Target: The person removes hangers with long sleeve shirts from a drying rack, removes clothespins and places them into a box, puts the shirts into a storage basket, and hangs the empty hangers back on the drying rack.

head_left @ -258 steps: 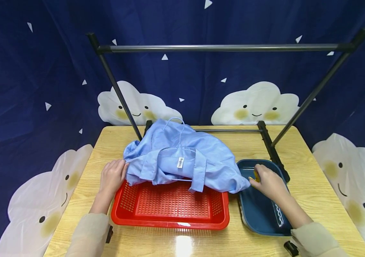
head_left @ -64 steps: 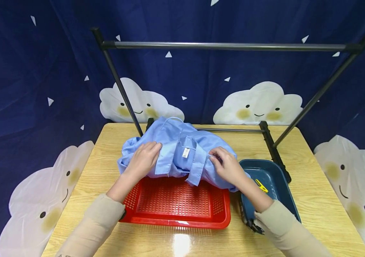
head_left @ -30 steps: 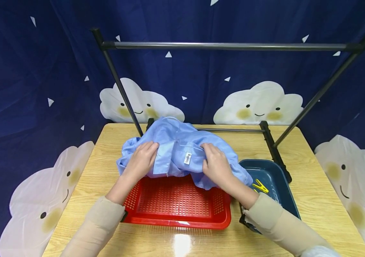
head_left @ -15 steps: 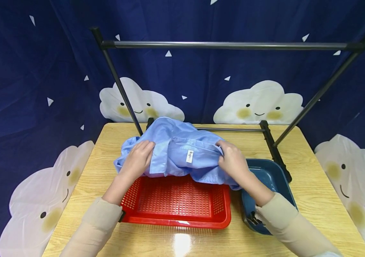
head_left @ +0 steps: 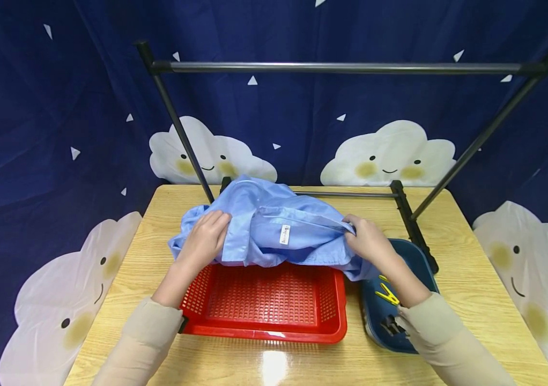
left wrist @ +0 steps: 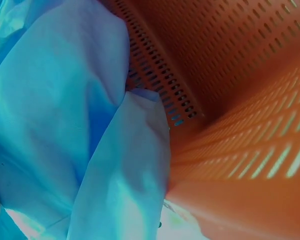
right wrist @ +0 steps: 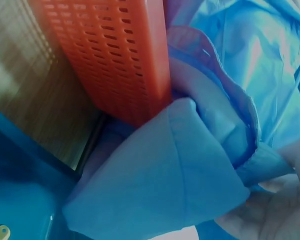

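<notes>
A light blue shirt [head_left: 274, 195] with a white label lies bunched over the back of a red basket [head_left: 264, 335]. My left hand [head_left: 206, 233] grips the shirt just left of its collar; in the left wrist view only a fingertip shows beside the cloth [left wrist: 50, 100]. On the other side, my right hand [head_left: 368, 238] pinches the shirt's front edge and holds it stretched out to the right. The right wrist view shows those fingers [right wrist: 275, 210] at the cloth's edge, with a loose fold [right wrist: 150, 175] hanging beside the basket's wall. The hanger's hook is hardly visible.
To the right stands a dark blue basin [head_left: 421, 262] with yellow clothes pegs [head_left: 387, 294] in it, partly under my right forearm. A metal rail [head_left: 341, 68] on black uprights rises behind the shirt. Everything stands on a wooden table [head_left: 476, 279].
My right hand was at a peg in the basin, then moved to the collar and drew the front edge rightward. My left hand moved inward from the shirt's left edge. The hanger became covered.
</notes>
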The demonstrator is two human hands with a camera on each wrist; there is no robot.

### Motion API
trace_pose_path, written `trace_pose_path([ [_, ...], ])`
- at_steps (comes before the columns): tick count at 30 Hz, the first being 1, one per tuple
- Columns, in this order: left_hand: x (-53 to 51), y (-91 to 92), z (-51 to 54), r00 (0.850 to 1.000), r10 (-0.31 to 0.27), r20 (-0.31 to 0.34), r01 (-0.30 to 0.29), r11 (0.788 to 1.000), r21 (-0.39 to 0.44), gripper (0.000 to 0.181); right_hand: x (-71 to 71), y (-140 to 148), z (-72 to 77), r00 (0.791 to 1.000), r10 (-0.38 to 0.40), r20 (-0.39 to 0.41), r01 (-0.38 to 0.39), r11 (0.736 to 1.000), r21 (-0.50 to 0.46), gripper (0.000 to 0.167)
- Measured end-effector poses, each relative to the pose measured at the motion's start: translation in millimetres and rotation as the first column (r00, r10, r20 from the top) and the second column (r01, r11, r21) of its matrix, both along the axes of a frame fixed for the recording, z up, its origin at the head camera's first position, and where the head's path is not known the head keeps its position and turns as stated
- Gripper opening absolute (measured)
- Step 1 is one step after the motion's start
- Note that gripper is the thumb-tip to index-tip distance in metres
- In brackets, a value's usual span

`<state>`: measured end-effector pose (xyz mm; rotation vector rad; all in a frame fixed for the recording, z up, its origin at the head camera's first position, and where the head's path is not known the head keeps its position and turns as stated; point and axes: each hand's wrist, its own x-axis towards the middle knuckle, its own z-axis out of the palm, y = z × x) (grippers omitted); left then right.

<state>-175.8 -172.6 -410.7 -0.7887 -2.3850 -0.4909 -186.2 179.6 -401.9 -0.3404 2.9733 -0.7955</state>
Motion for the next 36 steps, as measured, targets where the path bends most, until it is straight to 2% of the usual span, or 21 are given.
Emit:
trace_pose_path([
  [5,0.0,-1.7,1.6,1.0,-0.008,-0.009,0.008,1.0,-0.003,0.006,-4.2,8.9,0.4,0.994,0.062,0.093,-0.049,0.99,-0.135,0.023],
  [9,-0.8,-2.7,3.3,1.0,-0.009,-0.018,0.01,1.0,0.011,0.007,-5.9,13.9,0.4,0.979,0.103,0.176,-0.052,0.961,-0.272,0.02],
  [12,-1.2,-3.8,4.4,1.0,-0.01,-0.021,0.01,1.0,0.029,0.006,-6.3,16.8,2.3,0.954,0.121,0.275,-0.01,0.927,-0.375,0.018],
  [14,-1.3,-5.0,5.2,1.0,-0.01,-0.019,0.011,0.999,0.048,0.006,-6.9,19.2,4.0,0.925,0.154,0.346,0.023,0.889,-0.457,0.019],
  [17,-1.7,-7.6,5.8,1.0,-0.003,-0.02,0.004,0.997,0.078,0.005,-8.2,23.2,5.3,0.876,0.227,0.425,0.068,0.815,-0.576,0.021],
  [19,-1.9,-9.2,6.5,1.0,0.002,-0.019,-0.001,0.996,0.093,0.006,-9.0,25.6,5.2,0.843,0.285,0.457,0.101,0.75,-0.654,0.019],
  [22,-2.3,-11.0,8.1,1.0,0.013,-0.014,-0.011,0.993,0.116,0.006,-9.8,27.8,4.3,0.806,0.365,0.466,0.139,0.65,-0.748,0.017],
  [27,-3.3,-12.7,11.6,0.999,0.038,-0.003,-0.037,0.986,0.161,0.007,-11.4,27.6,1.5,0.751,0.497,0.434,0.183,0.475,-0.861,0.027],
  [32,-6.0,-15.0,15.3,0.998,0.068,0.007,-0.068,0.976,0.206,0.006,-13.0,22.8,-2.7,0.726,0.585,0.361,0.196,0.327,-0.925,0.033],
  [36,-6.2,-17.5,17.9,0.996,0.088,0.033,-0.094,0.966,0.239,0.007,-13.5,17.3,-7.2,0.717,0.625,0.308,0.195,0.245,-0.95,0.035],
])
